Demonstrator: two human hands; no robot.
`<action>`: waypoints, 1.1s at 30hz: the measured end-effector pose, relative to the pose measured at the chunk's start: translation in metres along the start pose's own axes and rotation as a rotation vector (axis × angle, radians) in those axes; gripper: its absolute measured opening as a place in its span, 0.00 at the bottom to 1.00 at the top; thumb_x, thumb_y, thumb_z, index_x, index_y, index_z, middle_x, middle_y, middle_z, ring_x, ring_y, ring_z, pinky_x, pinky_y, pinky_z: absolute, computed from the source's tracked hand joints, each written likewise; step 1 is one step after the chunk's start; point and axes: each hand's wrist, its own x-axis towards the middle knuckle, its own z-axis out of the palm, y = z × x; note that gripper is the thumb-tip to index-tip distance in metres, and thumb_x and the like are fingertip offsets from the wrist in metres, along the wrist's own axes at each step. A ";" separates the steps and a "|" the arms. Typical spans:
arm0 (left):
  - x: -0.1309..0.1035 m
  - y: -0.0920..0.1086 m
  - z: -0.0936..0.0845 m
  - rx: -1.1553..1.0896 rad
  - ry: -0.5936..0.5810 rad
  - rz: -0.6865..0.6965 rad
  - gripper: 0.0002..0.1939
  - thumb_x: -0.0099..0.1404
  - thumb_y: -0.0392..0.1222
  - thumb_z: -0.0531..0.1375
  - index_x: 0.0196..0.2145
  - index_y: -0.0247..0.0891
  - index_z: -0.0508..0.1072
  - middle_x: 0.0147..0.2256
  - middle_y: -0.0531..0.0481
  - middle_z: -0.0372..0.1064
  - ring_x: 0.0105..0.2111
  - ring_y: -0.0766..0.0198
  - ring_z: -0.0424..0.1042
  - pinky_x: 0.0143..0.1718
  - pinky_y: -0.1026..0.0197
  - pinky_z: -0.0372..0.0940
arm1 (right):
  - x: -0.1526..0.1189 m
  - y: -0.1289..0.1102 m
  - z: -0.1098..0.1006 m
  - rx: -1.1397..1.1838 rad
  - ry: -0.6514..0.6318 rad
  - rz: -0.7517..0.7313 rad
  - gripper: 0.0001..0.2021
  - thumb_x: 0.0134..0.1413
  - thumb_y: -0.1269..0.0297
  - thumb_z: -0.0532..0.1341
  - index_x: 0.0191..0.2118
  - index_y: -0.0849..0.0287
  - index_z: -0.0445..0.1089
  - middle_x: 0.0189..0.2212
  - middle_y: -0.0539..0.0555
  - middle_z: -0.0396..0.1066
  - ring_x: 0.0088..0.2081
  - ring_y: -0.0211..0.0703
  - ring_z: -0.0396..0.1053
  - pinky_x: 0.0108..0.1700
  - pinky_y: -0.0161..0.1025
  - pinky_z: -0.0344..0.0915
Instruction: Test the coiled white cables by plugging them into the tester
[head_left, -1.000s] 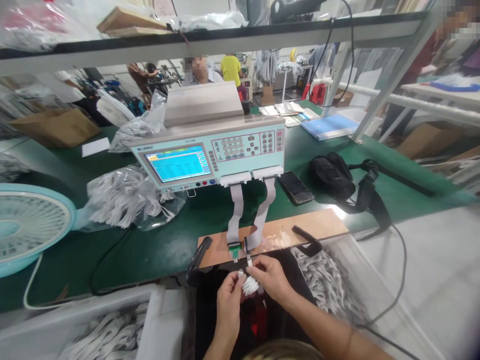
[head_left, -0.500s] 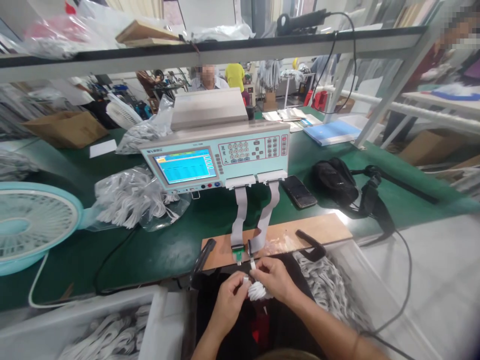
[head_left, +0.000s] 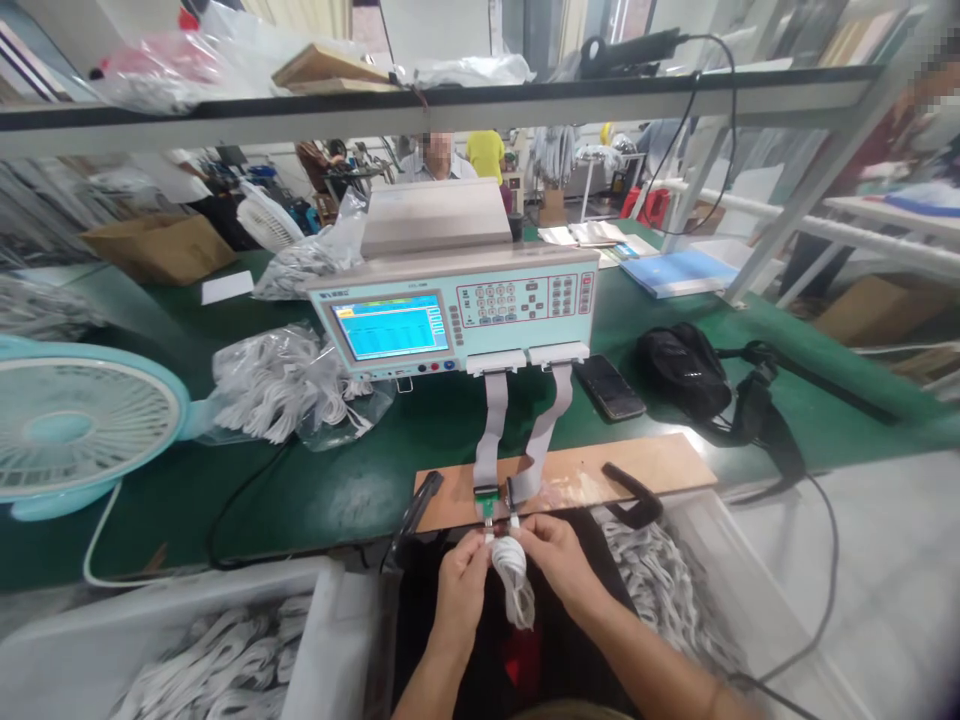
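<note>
A coiled white cable (head_left: 511,578) hangs between my two hands at the front edge of the bench. My left hand (head_left: 463,577) pinches one plug end of it, right below the small green circuit board (head_left: 487,503). With thumb and fingers closed, my right hand (head_left: 555,553) grips the other plug end, which meets the right-hand connector (head_left: 516,492). Grey ribbon cables (head_left: 491,430) run from both connectors up to the tester (head_left: 457,310) with its lit blue screen. Whether the left plug is seated in the board's socket cannot be made out.
A wooden board (head_left: 570,480) lies along the bench edge with black clamps. White bins of cables stand at left (head_left: 315,620) and right (head_left: 720,520). A fan (head_left: 67,430), bagged cables (head_left: 274,390), a phone (head_left: 609,387) and a black bag (head_left: 682,370) surround the tester.
My left hand has moved up towards the green board with its plug. The cable coil now hangs lower and is more visible between my hands. The view has shifted slightly.
</note>
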 end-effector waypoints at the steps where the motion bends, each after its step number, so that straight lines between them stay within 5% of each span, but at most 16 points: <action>1: 0.000 -0.001 0.001 -0.014 0.019 -0.013 0.12 0.60 0.42 0.56 0.32 0.33 0.77 0.25 0.51 0.70 0.28 0.64 0.65 0.32 0.65 0.59 | 0.000 -0.001 0.000 -0.002 -0.006 0.001 0.19 0.38 0.49 0.65 0.16 0.60 0.62 0.13 0.44 0.56 0.19 0.33 0.50 0.23 0.33 0.48; 9: -0.001 -0.007 0.008 -0.181 0.067 -0.076 0.12 0.59 0.46 0.59 0.30 0.34 0.75 0.23 0.53 0.68 0.27 0.66 0.64 0.30 0.66 0.59 | 0.002 0.003 -0.001 0.001 -0.026 -0.020 0.18 0.40 0.51 0.65 0.18 0.61 0.63 0.14 0.44 0.56 0.20 0.32 0.50 0.23 0.33 0.48; 14: 0.000 -0.006 0.011 0.039 0.132 -0.012 0.16 0.59 0.49 0.58 0.22 0.33 0.71 0.18 0.56 0.62 0.20 0.68 0.59 0.22 0.67 0.54 | -0.001 0.003 0.002 0.014 -0.057 -0.002 0.19 0.41 0.49 0.64 0.19 0.61 0.65 0.15 0.44 0.56 0.20 0.33 0.50 0.22 0.32 0.49; 19: -0.023 0.019 -0.013 0.143 0.235 0.107 0.15 0.63 0.45 0.53 0.26 0.35 0.73 0.28 0.50 0.70 0.31 0.62 0.68 0.34 0.64 0.62 | -0.003 0.010 -0.001 -0.054 -0.044 -0.029 0.16 0.45 0.50 0.63 0.26 0.61 0.70 0.17 0.46 0.60 0.21 0.35 0.53 0.24 0.33 0.51; 23: -0.052 0.022 -0.081 0.335 0.438 0.211 0.13 0.65 0.44 0.50 0.32 0.37 0.72 0.35 0.46 0.72 0.37 0.61 0.70 0.42 0.61 0.63 | 0.004 0.022 -0.006 -0.090 -0.056 -0.006 0.14 0.46 0.53 0.63 0.30 0.60 0.72 0.18 0.48 0.62 0.24 0.39 0.58 0.26 0.35 0.56; 28: -0.065 -0.024 -0.218 0.655 0.815 0.039 0.13 0.59 0.43 0.52 0.38 0.34 0.70 0.36 0.42 0.71 0.38 0.54 0.70 0.43 0.53 0.63 | 0.005 0.028 -0.008 -0.034 -0.062 0.031 0.15 0.41 0.53 0.66 0.32 0.59 0.74 0.24 0.52 0.69 0.28 0.43 0.63 0.29 0.35 0.63; 30: -0.064 -0.039 -0.261 0.729 0.862 0.020 0.14 0.52 0.40 0.55 0.36 0.34 0.71 0.38 0.39 0.71 0.42 0.47 0.68 0.47 0.46 0.60 | 0.006 0.027 -0.008 -0.011 -0.029 0.046 0.17 0.36 0.51 0.68 0.31 0.58 0.75 0.26 0.53 0.71 0.29 0.45 0.65 0.30 0.35 0.64; 33: -0.060 -0.042 -0.294 0.813 0.834 0.074 0.14 0.44 0.36 0.55 0.30 0.40 0.74 0.38 0.41 0.73 0.46 0.42 0.66 0.49 0.41 0.54 | 0.007 0.022 -0.006 0.008 0.000 0.064 0.18 0.31 0.49 0.70 0.28 0.56 0.76 0.22 0.53 0.70 0.27 0.46 0.65 0.26 0.35 0.64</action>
